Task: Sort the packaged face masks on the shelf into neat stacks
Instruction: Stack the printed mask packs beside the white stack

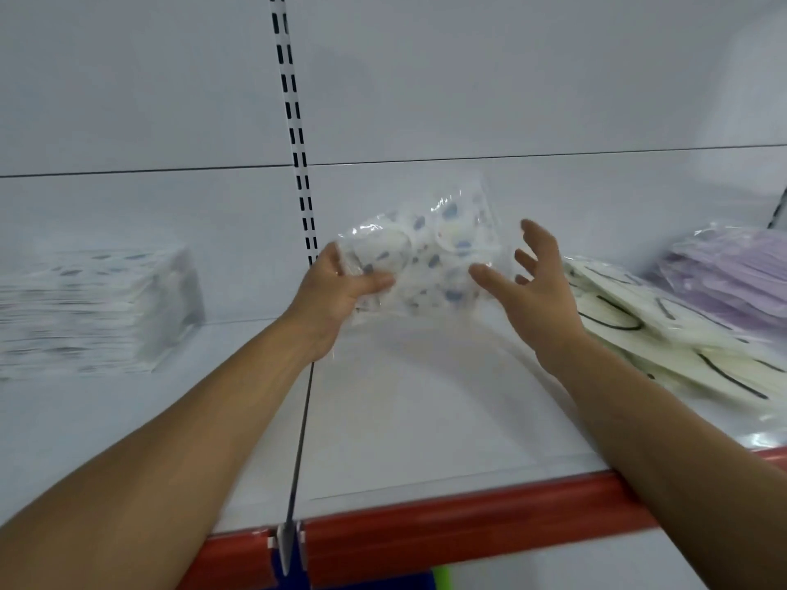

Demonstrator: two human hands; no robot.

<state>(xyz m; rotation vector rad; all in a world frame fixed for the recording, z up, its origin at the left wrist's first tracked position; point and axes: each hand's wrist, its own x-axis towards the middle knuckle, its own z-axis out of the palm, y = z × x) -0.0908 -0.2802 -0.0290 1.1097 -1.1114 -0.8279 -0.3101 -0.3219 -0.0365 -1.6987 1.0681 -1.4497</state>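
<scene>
Left hand [336, 287]: we see it gripping the left end of the spotted mask packet [430, 253], its fingers [374, 281] clamped on the plastic.
Right hand [532, 283]: just beside the packet's right end, fingers [538, 236] spread apart; we cannot tell whether they touch it.
Spotted mask packet: tilted, held in the air above the white shelf [426, 419].
Left side: we make out a tall spotted stack [98, 300], blurred.
Right side: cream packets [639, 330] with black loops lie fanned out; purple packets [732, 278] sit behind them.
Front: a red edge strip [468, 517].
</scene>
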